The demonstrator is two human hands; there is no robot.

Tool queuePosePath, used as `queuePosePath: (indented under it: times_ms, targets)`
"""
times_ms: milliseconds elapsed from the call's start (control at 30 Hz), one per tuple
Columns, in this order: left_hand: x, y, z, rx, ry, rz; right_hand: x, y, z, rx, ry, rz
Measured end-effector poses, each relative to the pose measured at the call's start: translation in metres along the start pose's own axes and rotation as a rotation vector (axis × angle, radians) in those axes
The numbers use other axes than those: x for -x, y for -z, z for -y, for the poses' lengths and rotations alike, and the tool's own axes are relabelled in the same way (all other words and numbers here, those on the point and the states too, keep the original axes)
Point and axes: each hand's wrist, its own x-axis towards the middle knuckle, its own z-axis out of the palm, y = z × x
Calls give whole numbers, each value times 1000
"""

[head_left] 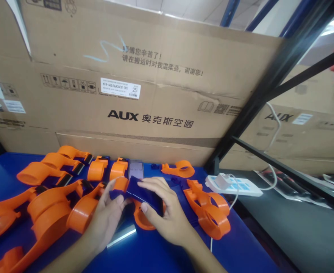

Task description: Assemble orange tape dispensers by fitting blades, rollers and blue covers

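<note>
Near the middle of the blue table, my left hand (pixel 110 214) is closed around a small orange plastic piece (pixel 120 184) with a dark blue end, which looks like part of a tape dispenser. My right hand (pixel 167 210) grips a glossy dark blue slab (pixel 144 192) between thumb and fingers. The slab's near end meets the piece in my left hand; whether they are joined cannot be made out. Below my right hand lies an orange ring (pixel 144 222), partly hidden by the hand. Just behind my hands a phone-like screen (pixel 136 169) lies on the table.
Several orange tape dispensers (pixel 49 206) crowd the left of the blue table (pixel 241 242). More orange dispenser bodies (pixel 209 214) lie at right, near a white power strip (pixel 235 185) with a plugged charger and cable. Large cardboard (pixel 155 91) stands behind, beside a black metal post (pixel 258 94).
</note>
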Motion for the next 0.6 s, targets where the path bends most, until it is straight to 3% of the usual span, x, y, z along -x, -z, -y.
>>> queuePosePath:
  times_ms: [333,467,600]
  targets:
    - [-5,4,-1,-57,-7,14,1,-2,-3,30,-15,11]
    - [-1,5,-2,-126,-70,24,1,4,-2,24,32,34]
    - [5,4,-8,-208,-115,139,1,16,0,75,91,94]
